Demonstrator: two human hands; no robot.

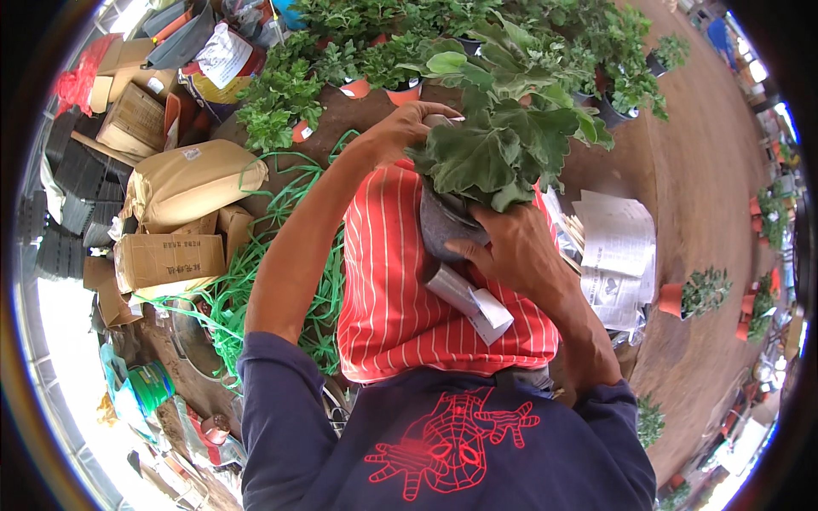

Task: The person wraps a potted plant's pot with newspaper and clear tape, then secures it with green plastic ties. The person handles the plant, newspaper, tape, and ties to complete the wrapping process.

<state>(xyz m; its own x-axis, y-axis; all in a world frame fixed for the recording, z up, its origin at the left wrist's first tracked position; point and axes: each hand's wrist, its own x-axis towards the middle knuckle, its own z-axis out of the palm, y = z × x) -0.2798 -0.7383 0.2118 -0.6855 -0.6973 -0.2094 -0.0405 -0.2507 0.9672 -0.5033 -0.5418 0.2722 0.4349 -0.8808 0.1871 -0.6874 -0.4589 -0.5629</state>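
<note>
A large-leaved potted plant [492, 150] in a grey pot [444, 220] stands tilted over my lap, on a red striped cloth [390, 274]. My right hand [521, 246] grips the pot's near side, its thumb and fingers against the wall and rim. At the plant's far left, my left hand [399, 131] is raised beside the leaves, its fingers reaching past a pale rounded thing [438, 120]; whether it grips that thing is unclear, as foliage hides part of it. A silvery roll [450, 289] with a white paper tag [492, 313] lies on the cloth below the pot.
Many potted plants [406, 61] stand ahead. Green plastic strapping [281, 255] lies tangled on the left, near cardboard boxes [169, 259] and a brown paper package [195, 182]. Printed newspaper sheets [617, 243] and thin sticks [572, 230] are at the right. A plant in an orange pot [671, 299] lies further right.
</note>
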